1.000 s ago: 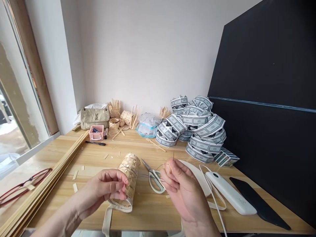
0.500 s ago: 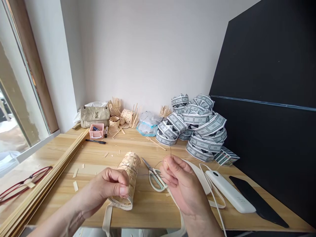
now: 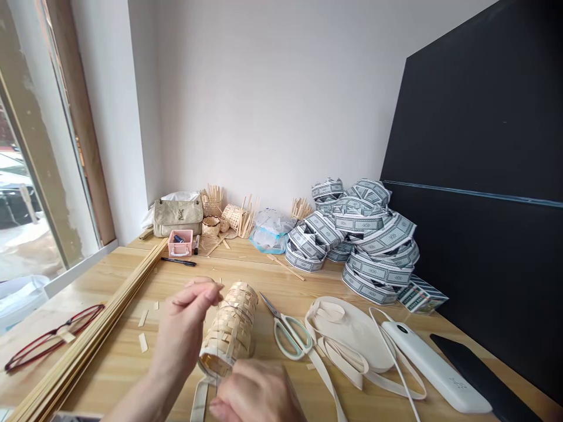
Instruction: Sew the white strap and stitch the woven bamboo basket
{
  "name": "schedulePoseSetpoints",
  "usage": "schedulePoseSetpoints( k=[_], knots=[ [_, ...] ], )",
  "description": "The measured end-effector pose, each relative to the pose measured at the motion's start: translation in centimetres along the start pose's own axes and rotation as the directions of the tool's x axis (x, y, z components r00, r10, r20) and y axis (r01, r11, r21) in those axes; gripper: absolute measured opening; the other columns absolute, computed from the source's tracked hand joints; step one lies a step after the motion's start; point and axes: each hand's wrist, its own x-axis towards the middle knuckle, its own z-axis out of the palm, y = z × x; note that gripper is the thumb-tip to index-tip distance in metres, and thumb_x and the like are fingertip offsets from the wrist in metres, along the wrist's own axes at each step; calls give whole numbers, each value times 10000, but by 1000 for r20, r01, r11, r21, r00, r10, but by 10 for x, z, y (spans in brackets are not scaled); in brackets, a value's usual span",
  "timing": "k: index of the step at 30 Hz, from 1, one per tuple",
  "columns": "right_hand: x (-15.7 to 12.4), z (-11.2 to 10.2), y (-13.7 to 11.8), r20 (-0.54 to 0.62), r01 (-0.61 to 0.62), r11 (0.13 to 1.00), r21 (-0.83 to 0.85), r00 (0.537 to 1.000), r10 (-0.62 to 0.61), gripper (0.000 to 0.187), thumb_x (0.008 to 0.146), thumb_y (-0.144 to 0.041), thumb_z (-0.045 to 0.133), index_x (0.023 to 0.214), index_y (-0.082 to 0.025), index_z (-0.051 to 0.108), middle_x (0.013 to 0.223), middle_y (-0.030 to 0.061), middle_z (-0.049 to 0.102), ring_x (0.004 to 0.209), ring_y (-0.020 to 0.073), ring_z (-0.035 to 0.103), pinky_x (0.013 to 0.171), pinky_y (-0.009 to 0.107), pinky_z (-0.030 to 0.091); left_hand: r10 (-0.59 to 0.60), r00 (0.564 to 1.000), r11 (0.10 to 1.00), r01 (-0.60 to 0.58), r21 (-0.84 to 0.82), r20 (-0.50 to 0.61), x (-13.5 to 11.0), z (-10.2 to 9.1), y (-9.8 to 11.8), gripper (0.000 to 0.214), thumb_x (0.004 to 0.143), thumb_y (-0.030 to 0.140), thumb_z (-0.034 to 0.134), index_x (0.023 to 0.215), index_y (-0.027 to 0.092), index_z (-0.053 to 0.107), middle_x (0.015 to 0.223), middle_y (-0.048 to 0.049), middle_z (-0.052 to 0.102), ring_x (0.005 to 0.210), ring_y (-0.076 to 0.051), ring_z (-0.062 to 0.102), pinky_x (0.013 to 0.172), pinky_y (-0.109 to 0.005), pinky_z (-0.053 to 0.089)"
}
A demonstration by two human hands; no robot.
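Woven tube (image 3: 240,316) lies fwd of R hand (image 3: 259,391) (nearer mouth (image 3: 215,364)), axis fore-aft; R grip blurred, can't tell; L hand (image 3: 185,322) pinched on thread (image 3: 217,375).

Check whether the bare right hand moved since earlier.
Yes: the right hand moved left and down in view, from right of the pale-green-handled metal scissors to their lower left.

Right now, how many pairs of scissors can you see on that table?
1: the pale-handled scissors lie on the table, right of the cylindrical woven basket and left of the folded fabric strap. Others could be hidden.
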Motion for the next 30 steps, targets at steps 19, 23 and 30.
schedulePoseSetpoints(
  k=[19,23,30],
  knots=[
    [6,-54,-7,-130,-356,598,718,776,617,420,800,-509,573,556,-172,515,523,-36,347,493,90,261,479,246,214,207,646,504,-714,486,735,-4,-14,7,193,818,144,513,710,181,669,636,-48,616,557,-124,558,529,-176,396],
    [6,-56,-6,-108,-348,563,750,775,622,420,794,-507,582,553,-171,506,513,-47,298,482,87,230,456,245,187,176,784,723,-513,462,595,-1,-10,12,196,766,172,583,570,174,573,556,-9,561,508,-112,527,492,-178,389],
    [6,-54,0,-75,-341,502,795,765,639,410,792,-486,595,552,-169,497,496,-58,258,476,84,197,447,244,152,-46,876,932,-135,336,479,-2,-10,19,262,707,286,675,521,155,544,539,8,498,528,-106,460,524,-204,368]
  ],
)
